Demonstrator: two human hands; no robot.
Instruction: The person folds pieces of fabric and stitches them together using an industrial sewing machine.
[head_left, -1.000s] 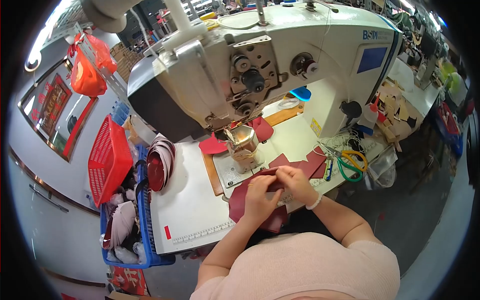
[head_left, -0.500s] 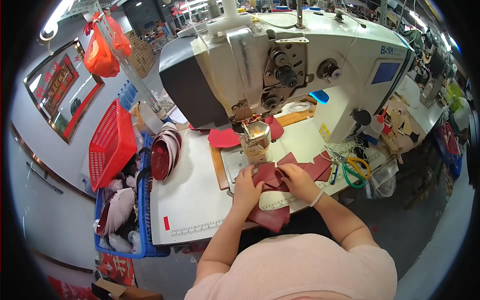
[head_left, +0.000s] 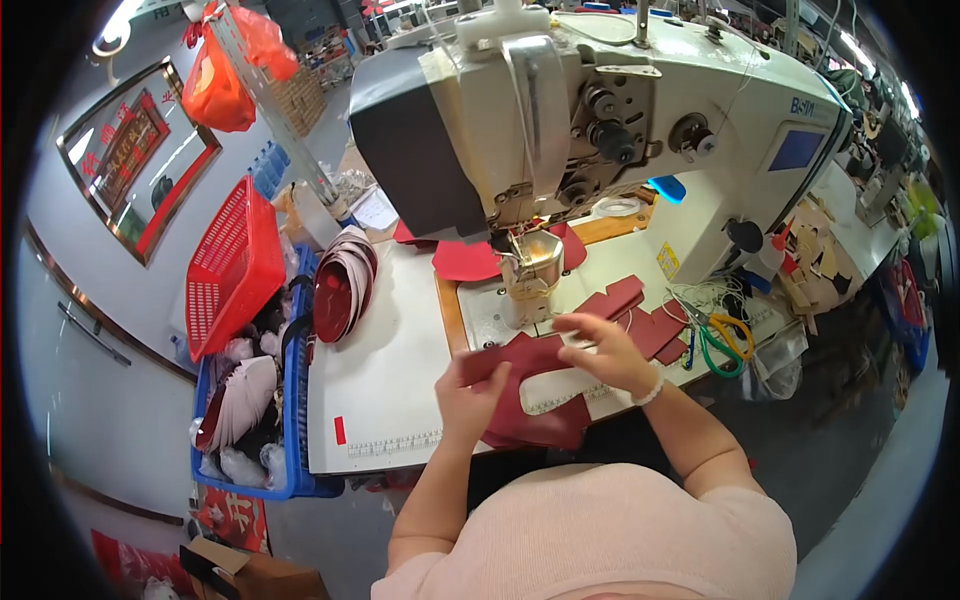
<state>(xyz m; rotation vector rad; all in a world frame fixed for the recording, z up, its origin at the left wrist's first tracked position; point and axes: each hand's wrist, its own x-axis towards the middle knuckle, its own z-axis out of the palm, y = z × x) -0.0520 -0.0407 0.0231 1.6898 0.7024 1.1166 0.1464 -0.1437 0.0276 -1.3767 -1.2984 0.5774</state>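
Note:
My left hand (head_left: 468,402) grips a dark red leather-like piece (head_left: 478,366), its thumb on the near side. Under and beside it lies a larger curved dark red piece (head_left: 540,422) at the table's front edge. Over the right part of that curved piece is my right hand (head_left: 612,358), fingers apart and slightly blurred, with nothing seen in it. Just beyond both hands stands the sewing machine (head_left: 690,90), its needle area above a metal post (head_left: 530,265). More dark red pieces (head_left: 655,325) lie right of the post.
Scissors (head_left: 722,342) with green and yellow handles lie right among loose threads. A stack of curved dark red pieces (head_left: 343,285) stands on the left of the white table (head_left: 385,400). Farther left, a red basket (head_left: 232,265) rests on a blue crate (head_left: 297,420) holding bagged items.
My left hand has moved left from the post, lifting a dark red piece. My right hand has opened away from the pieces. The curved piece lies more exposed, and the view has shifted slightly.

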